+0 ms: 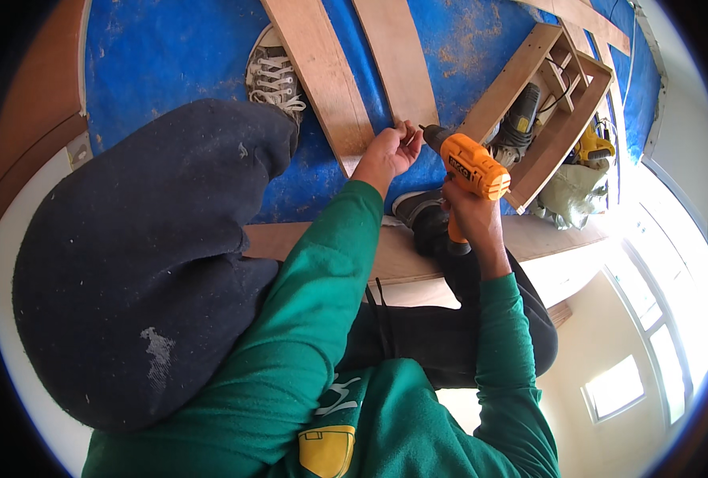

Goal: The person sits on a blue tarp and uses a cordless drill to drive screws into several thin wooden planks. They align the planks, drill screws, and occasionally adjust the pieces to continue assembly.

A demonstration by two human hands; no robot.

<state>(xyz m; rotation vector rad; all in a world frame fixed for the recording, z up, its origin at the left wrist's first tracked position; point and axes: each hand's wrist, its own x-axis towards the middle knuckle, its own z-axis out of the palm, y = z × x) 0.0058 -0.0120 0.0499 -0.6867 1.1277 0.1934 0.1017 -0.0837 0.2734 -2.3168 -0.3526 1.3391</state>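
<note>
My right hand (475, 217) is wrapped round the grip of an orange and black cordless drill (475, 166), its chuck pointing up and to the left. Just off the tip of the drill's bit, my left hand (394, 153) has its fingers pinched together; whatever is in them is too small to make out. That hand is over the near end of a wooden plank (402, 64). To its left lies a second wooden plank (322, 72), roughly alongside the first.
A blue sheet (171, 64) covers the floor. On the right, an open wooden frame box (557, 163) surrounds a grey and yellow power tool (520, 119). A pale bag (573, 191) sits beside it. My shoe (276, 76) rests against the left plank, and another board (394, 251) crosses below my hands.
</note>
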